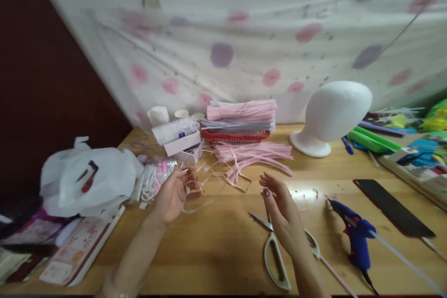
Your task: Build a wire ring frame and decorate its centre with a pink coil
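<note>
My left hand [176, 194] is raised over the table with its palm turned up and fingers curled. A thin translucent strand [199, 208] loops out from under these fingers; blur hides how it is pinched. Fine wires with small pale pieces [206, 166] spread just beyond the fingertips. My right hand [279, 205] hovers right of centre, fingers apart and nothing visible between them. Partly beneath it lie open scissors [274, 260] with pale handles. Ahead of both hands rests a loose bunch of pink fuzzy stems [253, 153].
A red basket [237, 139] holds pink and grey stems. Near it are a bead box [179, 135] and a white foam head [335, 111]. Right are a blue glue gun [358, 233] and a phone [393, 207]. White plastic bags [91, 179] and a flat box [84, 249] lie left.
</note>
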### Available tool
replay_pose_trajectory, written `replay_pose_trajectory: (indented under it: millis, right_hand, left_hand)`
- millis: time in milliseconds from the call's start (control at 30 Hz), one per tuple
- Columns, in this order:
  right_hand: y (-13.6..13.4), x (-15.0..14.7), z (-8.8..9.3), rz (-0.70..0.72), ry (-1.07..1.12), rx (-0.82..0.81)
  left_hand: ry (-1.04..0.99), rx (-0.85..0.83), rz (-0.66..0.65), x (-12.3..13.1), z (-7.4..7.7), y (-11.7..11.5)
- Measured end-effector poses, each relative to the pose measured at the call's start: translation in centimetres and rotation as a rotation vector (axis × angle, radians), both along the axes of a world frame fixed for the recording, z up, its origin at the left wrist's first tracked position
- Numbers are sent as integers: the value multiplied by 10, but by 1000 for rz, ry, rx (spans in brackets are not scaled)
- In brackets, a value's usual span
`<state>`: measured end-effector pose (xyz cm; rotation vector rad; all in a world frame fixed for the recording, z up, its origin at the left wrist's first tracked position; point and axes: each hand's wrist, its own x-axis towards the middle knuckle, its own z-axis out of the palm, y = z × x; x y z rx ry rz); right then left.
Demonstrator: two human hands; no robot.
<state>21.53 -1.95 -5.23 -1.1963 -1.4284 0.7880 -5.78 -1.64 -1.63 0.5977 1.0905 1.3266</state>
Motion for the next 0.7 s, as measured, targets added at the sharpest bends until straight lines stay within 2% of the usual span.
replay_pose_trajectory:
  millis: [67,233,433,567,700]
  right_hand:
    - [8,-13,8,96,113,11]
    - [19,-39,29,255,196,78]
    - [24,-48,42,279,242,94]
    - [19,-35,40,258,174,59]
    - [7,6,20,116,0,-18]
  left_hand:
    - [-24,-39,-80,2,5,9]
    - [14,-85,-255,8,6,32]
    - [148,54,-271,6,1,51]
    - [240,147,-284,3,-3,50]
    - [320,223,-320,4,-18,30]
